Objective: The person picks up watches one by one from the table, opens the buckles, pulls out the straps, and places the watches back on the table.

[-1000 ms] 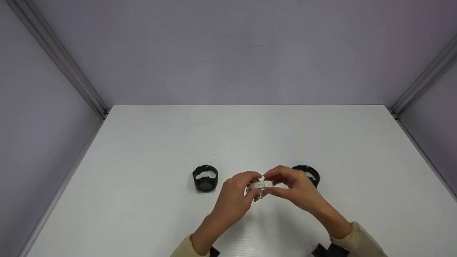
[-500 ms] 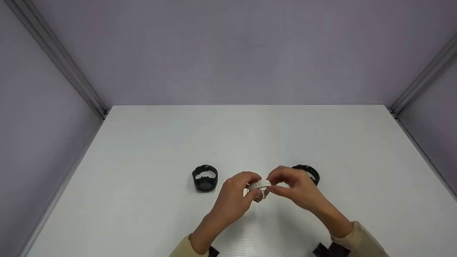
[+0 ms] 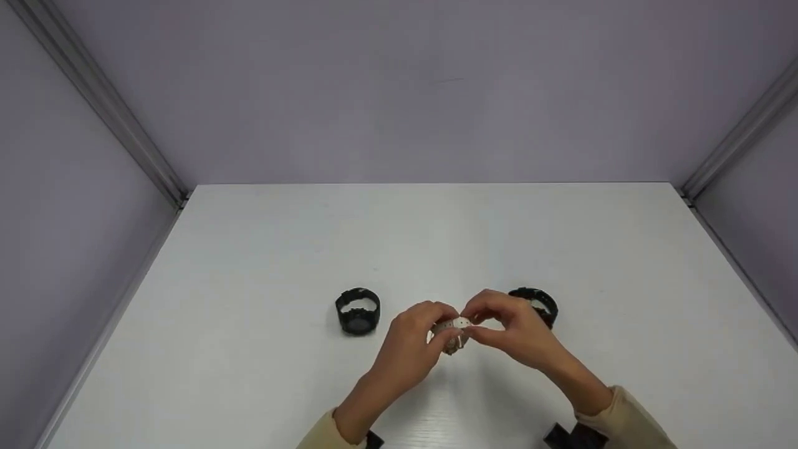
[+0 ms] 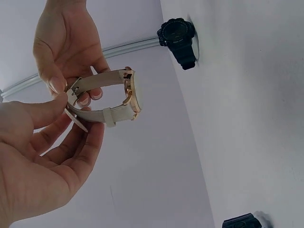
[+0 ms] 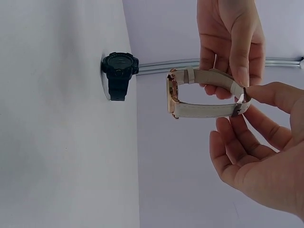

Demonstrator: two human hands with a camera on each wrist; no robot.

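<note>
pinching the white watch (image 3: 453,328) strap crosswise (face down), left hand (image 3: 416,342) and right hand (image 3: 508,329) both grip.

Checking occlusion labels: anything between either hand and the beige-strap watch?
Nothing visible. The left hand and right hand both already pinch the beige-strap watch at its buckle, above the table. The two black watches lie off to either side.
</note>
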